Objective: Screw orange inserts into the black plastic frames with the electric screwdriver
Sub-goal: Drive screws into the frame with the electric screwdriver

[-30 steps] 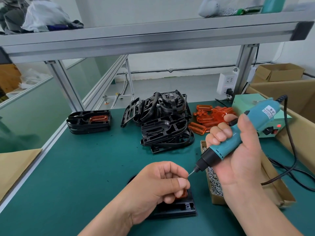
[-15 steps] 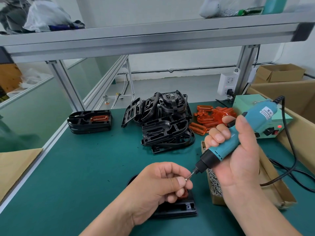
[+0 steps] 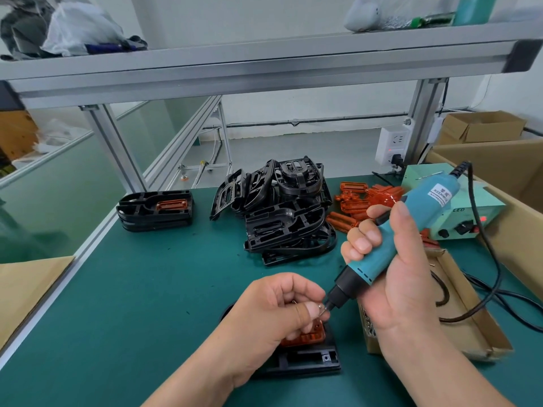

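Observation:
A black plastic frame (image 3: 305,361) lies on the green mat near the front, with an orange insert (image 3: 305,337) seated in it. My left hand (image 3: 273,315) hovers over the insert and pinches a small screw (image 3: 320,305) between thumb and forefinger. My right hand (image 3: 402,277) grips the teal electric screwdriver (image 3: 411,227), tilted down to the left. Its bit tip (image 3: 324,309) touches the screw at my left fingertips. Most of the frame is hidden under my left hand.
A heap of black frames (image 3: 282,210) sits mid-table, loose orange inserts (image 3: 361,201) to its right. Stacked frames with an insert (image 3: 155,210) stand at the far left. A cardboard screw box (image 3: 458,304), the power supply (image 3: 458,210) and a black cable (image 3: 496,292) lie on the right.
The screwdriver has dropped down and left until its bit meets the screw in my left fingers. My left hand stays over the insert.

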`<state>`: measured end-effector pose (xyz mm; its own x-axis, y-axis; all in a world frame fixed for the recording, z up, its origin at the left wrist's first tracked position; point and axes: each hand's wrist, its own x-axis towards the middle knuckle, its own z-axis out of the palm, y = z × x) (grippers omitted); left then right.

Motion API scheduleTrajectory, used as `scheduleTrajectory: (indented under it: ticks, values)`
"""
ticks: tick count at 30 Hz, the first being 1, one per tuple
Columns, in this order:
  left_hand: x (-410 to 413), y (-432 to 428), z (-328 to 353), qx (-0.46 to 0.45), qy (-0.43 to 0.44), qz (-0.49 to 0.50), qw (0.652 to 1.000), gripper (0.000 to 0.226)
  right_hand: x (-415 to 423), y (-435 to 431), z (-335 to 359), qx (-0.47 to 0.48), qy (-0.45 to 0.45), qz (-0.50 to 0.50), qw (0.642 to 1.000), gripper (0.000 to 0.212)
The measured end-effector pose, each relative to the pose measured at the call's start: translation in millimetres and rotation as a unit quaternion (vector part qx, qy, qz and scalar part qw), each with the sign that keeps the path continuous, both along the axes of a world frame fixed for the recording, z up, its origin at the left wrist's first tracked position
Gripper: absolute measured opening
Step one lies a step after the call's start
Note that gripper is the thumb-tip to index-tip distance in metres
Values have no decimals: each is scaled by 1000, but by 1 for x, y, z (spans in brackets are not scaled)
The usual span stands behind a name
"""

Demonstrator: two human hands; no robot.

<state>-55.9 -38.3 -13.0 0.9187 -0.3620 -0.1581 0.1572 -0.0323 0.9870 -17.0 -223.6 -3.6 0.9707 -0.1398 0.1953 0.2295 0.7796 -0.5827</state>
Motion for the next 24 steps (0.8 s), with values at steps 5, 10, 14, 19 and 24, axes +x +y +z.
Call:
scheduleTrajectory:
  ticks: [5,10,14,19,24]
  values:
    - [0,2,1,8,-1,-5,1000,15,0,-5,2,15,1,-15,1000,25]
    - [-2,2,1,15,-10,-15,1000,17,3,-11,6,26,2,-41,999,25]
    - [-2,2,1,15,-11,-17,1000,18,2,-10,5,28,2,-38,999,24]
    - [-3,1,2,13,-11,-19,1000,19,2,-8,3,20,2,-29,999,24]
    - [-3,1,3,22,-15,-16,1000,20,5,-9,1,9,2,-25,1000,24]
